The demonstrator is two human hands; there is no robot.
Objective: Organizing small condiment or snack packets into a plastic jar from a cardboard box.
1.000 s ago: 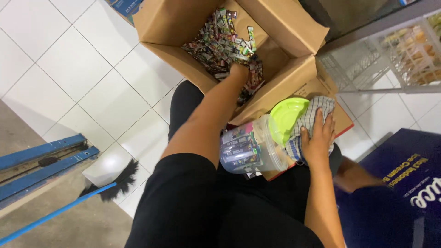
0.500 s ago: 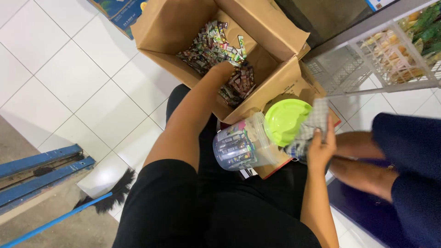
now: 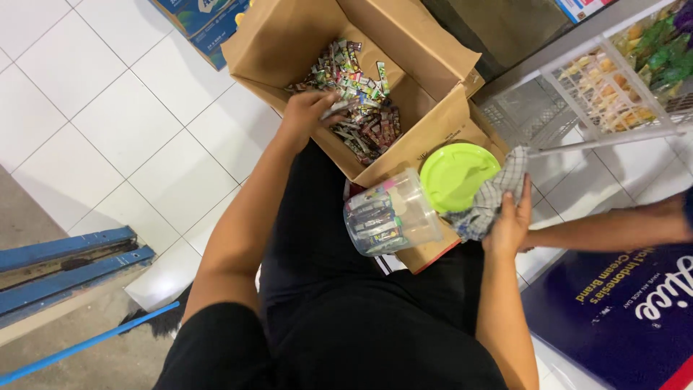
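Down in the open cardboard box [image 3: 289, 43], your left hand [image 3: 307, 115] has its fingers curled into the heap of small wrapped sweets [image 3: 357, 90], pinching a few sachets between fingertips and thumb. The arm runs straight out over your knee, so the box sits within easy reach ahead of you, its flaps folded wide to leave the top free.

Over on the other side, your right hand [image 3: 509, 220] is clenched on a checked cloth [image 3: 491, 198], fingers wrapped over the bunched fabric and pressing it against the rim end of the clear plastic jar [image 3: 393, 213]. That jar lies tipped on its side across your lap, mouth turned toward the cloth, and you can see colourful packets already lining its lower wall. Just beyond it, touching the cloth, the lime-green lid [image 3: 458, 173] rests flat on a box flap, off the jar and close at hand.

Further out, there's another person's bare forearm [image 3: 613, 227] reaching in from the right, near your cloth hand but apart from it. A white wire rack [image 3: 599, 87] of bagged snacks crowds the upper right, and a dark blue printed carton [image 3: 621, 310] lies on the tiles below it. To your left, blue metal rails [image 3: 65, 263] and a broom [image 3: 155, 321] with a blue handle lie well clear on the white floor tiles [image 3: 94, 108].
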